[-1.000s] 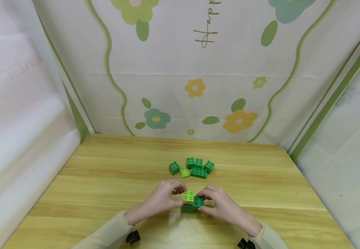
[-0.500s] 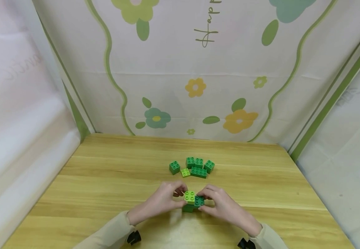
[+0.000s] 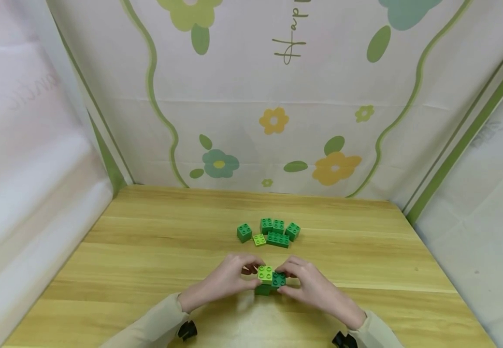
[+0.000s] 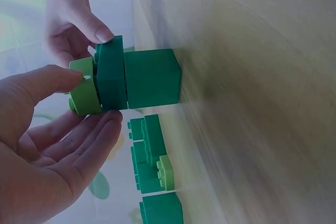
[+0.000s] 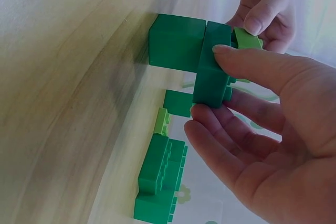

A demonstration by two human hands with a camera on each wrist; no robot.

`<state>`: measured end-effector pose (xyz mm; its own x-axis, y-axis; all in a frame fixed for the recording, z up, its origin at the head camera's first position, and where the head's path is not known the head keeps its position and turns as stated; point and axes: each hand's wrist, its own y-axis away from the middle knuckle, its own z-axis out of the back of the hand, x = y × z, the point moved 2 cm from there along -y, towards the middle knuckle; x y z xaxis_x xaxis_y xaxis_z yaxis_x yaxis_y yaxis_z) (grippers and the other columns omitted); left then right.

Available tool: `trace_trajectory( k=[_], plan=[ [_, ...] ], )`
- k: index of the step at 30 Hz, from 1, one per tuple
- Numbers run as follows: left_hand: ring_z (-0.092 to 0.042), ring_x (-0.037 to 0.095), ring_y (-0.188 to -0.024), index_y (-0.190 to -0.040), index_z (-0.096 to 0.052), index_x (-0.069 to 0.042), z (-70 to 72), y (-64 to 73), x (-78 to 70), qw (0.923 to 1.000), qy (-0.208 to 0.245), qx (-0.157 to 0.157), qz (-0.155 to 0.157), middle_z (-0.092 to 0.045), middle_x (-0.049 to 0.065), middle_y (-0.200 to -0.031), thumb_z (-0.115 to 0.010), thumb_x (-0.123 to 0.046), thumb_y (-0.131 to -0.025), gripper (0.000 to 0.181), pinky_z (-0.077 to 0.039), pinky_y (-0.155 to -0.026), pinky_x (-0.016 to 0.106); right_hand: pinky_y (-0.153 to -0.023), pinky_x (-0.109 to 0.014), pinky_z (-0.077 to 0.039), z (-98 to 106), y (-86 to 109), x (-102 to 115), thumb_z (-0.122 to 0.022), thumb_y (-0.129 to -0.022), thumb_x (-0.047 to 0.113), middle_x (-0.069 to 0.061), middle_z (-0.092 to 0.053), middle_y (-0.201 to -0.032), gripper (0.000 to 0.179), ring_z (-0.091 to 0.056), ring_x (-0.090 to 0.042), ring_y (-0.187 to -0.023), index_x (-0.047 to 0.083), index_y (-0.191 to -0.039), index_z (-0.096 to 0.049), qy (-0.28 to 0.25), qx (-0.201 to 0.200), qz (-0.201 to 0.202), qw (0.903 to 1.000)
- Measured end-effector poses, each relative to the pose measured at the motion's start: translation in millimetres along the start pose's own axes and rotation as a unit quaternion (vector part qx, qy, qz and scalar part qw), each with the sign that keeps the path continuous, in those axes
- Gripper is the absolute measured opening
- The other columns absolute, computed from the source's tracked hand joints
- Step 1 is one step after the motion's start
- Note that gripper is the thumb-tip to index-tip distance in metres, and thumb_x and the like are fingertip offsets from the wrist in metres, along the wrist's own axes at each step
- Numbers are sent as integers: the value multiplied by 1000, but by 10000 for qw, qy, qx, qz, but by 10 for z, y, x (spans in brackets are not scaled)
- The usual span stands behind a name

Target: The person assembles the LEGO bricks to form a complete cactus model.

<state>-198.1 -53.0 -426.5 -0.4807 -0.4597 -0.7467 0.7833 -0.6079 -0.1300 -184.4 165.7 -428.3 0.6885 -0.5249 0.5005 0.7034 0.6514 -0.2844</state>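
Note:
Between both hands stands a small stack of toy building bricks. At its bottom is a green square brick (image 3: 262, 290), resting on the table. A longer dark green brick (image 3: 279, 279) lies across it and juts out to the right. On this one's left end sits a thin lime green brick (image 3: 265, 274); a narrow gap with studs shows beneath it in the left wrist view. My left hand (image 3: 234, 274) pinches the lime brick between thumb and fingers, other fingertips near the dark brick's side. My right hand (image 3: 307, 284) grips the dark green brick's overhanging end.
Farther back on the wooden table (image 3: 168, 232) lie several loose bricks: a green square one (image 3: 244, 233) at left, a thin lime one (image 3: 259, 239), a long green one (image 3: 278, 239) and more green squares (image 3: 293, 231). A printed cloth (image 3: 242, 96) hangs behind the table.
The lime green brick and my left fingers have shifted very slightly to the right over the stack. My right hand keeps its hold on the dark green brick, and the loose bricks stay put.

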Motion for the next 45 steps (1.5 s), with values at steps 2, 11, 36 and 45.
trace_trajectory(
  k=[2,11,36,45],
  plan=[
    [-73,23,-90,-112,-68,-1,-2,1,7,10000,40,14,46,-74,13,-107,-77,-7,-83,31,-58,-78,14,-76,-25,-62,-1,-2,1,-80,-81,8,-4,-68,-102,31,-68,-12,-88,4,-109,-69,-5,12,-8,10000],
    [-73,22,-91,-112,-68,-2,-9,-1,30,10000,12,15,5,-74,13,-107,-77,-9,-83,31,-60,-80,20,-76,-25,-62,-2,-12,-13,-80,-81,7,-4,-69,-102,30,-68,-11,-88,4,-109,-69,21,31,-40,10000],
    [-72,16,-88,-112,-70,0,9,-33,-117,9934,-1096,10,-324,-76,12,-104,-78,-7,-81,33,-59,-76,15,-73,-24,-61,-18,-7,-34,-80,-80,7,-3,-68,-100,29,-67,-10,-85,5,-107,-68,60,-135,248,9996],
    [-72,15,-90,-110,-71,-2,-25,-2,-157,9910,-1228,-215,-488,-76,9,-104,-78,-4,-78,32,-58,-77,14,-74,-24,-62,-19,-7,-35,-80,-80,6,-3,-67,-100,29,-68,-11,-86,4,-107,-69,34,-103,182,9998]
  ],
)
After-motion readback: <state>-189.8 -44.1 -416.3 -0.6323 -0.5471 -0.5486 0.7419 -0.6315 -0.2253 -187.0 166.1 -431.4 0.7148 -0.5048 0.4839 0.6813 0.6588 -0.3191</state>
